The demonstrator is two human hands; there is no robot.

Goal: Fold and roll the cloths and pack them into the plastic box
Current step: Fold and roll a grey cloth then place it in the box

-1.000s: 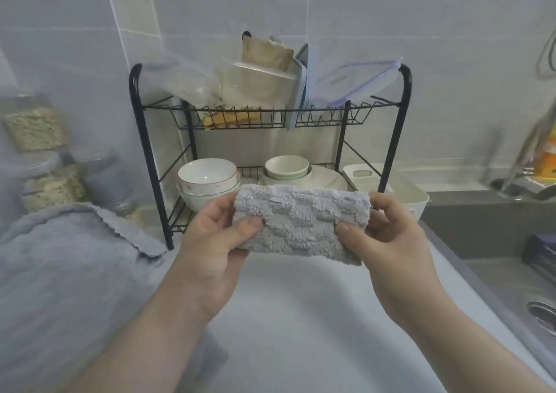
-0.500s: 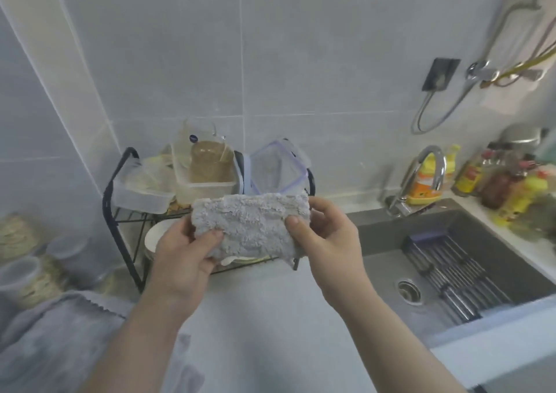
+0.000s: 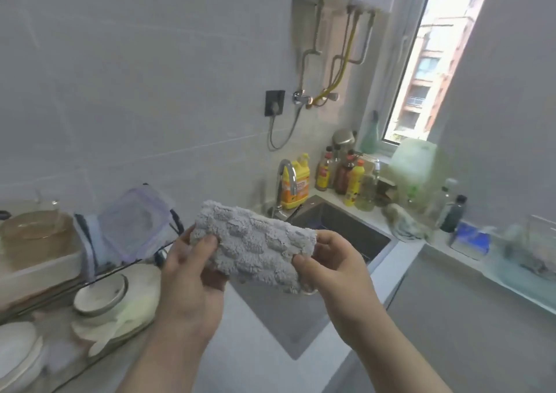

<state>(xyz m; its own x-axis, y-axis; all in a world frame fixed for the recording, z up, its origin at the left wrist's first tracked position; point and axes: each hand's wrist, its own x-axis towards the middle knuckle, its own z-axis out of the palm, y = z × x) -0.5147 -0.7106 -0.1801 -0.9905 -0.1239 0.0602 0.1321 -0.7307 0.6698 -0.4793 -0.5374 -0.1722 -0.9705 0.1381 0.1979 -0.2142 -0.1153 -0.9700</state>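
No text is reading clearly anywhere. The yellow bottle [image 3: 296,185] behind the tap [image 3: 285,179] is showing an orange label with pale lettering, too blurred to make out. The smaller bottles [image 3: 340,173] beside the sink [image 3: 340,227] are carrying red and yellow labels, and their print is blurring out as well.

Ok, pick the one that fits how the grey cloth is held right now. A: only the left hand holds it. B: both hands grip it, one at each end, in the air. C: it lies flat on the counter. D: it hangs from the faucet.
B: the left hand and the right hand each pinch one end of the folded grey cloth, held up in the air.
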